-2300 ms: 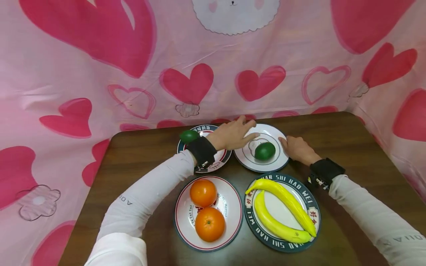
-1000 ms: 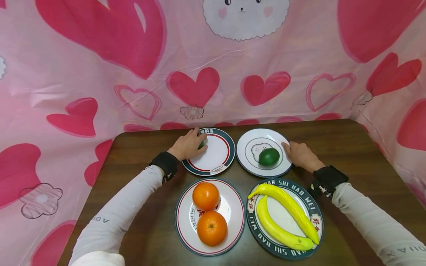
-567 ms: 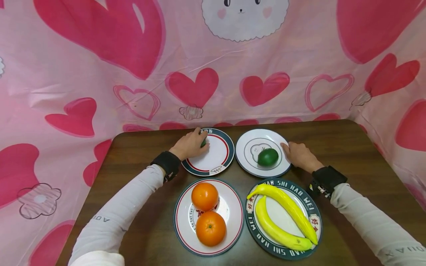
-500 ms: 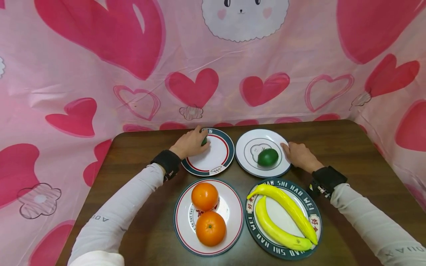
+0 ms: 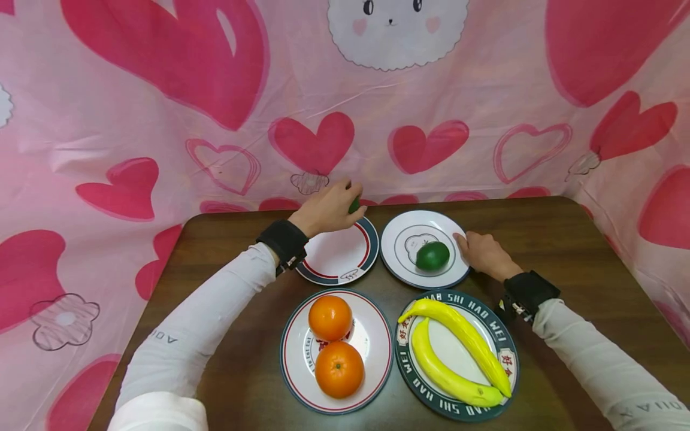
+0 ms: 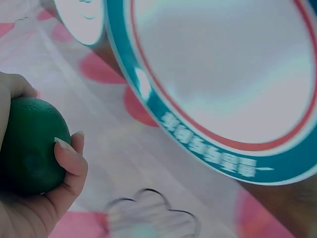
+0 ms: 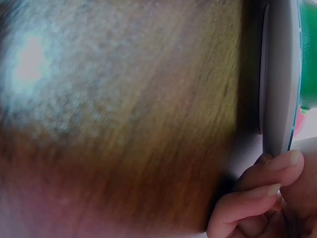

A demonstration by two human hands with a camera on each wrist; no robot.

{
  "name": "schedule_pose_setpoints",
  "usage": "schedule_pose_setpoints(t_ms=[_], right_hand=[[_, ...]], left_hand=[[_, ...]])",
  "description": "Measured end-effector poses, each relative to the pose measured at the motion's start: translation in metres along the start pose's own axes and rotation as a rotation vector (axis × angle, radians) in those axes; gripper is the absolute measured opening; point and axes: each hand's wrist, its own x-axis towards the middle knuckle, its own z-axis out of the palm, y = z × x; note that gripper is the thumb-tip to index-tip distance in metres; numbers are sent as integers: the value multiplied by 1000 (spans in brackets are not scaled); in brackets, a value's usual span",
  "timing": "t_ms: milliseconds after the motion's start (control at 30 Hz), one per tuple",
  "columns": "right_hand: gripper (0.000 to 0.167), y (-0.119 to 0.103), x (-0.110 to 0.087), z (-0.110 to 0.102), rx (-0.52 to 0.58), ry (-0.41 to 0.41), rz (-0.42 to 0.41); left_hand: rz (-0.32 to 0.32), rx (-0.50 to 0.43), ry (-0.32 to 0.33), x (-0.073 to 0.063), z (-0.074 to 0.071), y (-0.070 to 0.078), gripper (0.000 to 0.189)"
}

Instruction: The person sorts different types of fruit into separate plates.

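My left hand [image 5: 330, 209] holds a dark green, egg-shaped fruit [image 5: 354, 205] up over the far edge of the back left plate [image 5: 345, 254]. In the left wrist view, fingers and thumb curl round this smooth green fruit [image 6: 32, 148], well apart from the plate's lettered rim. A similar green fruit [image 5: 433, 256] lies on the white back right plate [image 5: 398, 233]. My right hand [image 5: 484, 252] grips that plate's right edge, thumb over the rim. The right wrist view shows curled fingers [image 7: 247, 203] at the plate's side [image 7: 280, 74].
At the front left, a red-lined plate [image 5: 295, 359] bears two oranges [image 5: 339, 369]. Beside it, a plate with a dark lettered rim [image 5: 404, 359] bears two yellow bananas [image 5: 463, 329]. The brown wooden table [image 5: 242, 359] ends at a pink heart-patterned cloth [image 5: 226, 179] behind.
My left hand went from over the back right plate to the green fruit on the back left plate, grasped it, then lifted it up and rightward. The right hand stayed at its plate.
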Motion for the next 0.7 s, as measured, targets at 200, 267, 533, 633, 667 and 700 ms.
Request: schedule_pose_setpoints(t_ms=[200, 267, 533, 633, 667, 700], right_hand=[[61, 2, 0, 1, 17, 6, 4], [61, 4, 0, 1, 18, 4, 6], [63, 5, 2, 1, 2, 12, -11], [61, 5, 2, 3, 9, 23, -11], [60, 5, 2, 3, 9, 24, -9], [60, 5, 2, 3, 9, 25, -6]], left_hand=[[51, 18, -16, 20, -3, 24, 38], [74, 22, -30, 28, 1, 33, 39], [112, -12, -104, 58, 22, 66, 40], [104, -24, -155, 67, 31, 74, 43], [101, -22, -174, 70, 35, 76, 43], [98, -27, -192, 73, 39, 78, 45]])
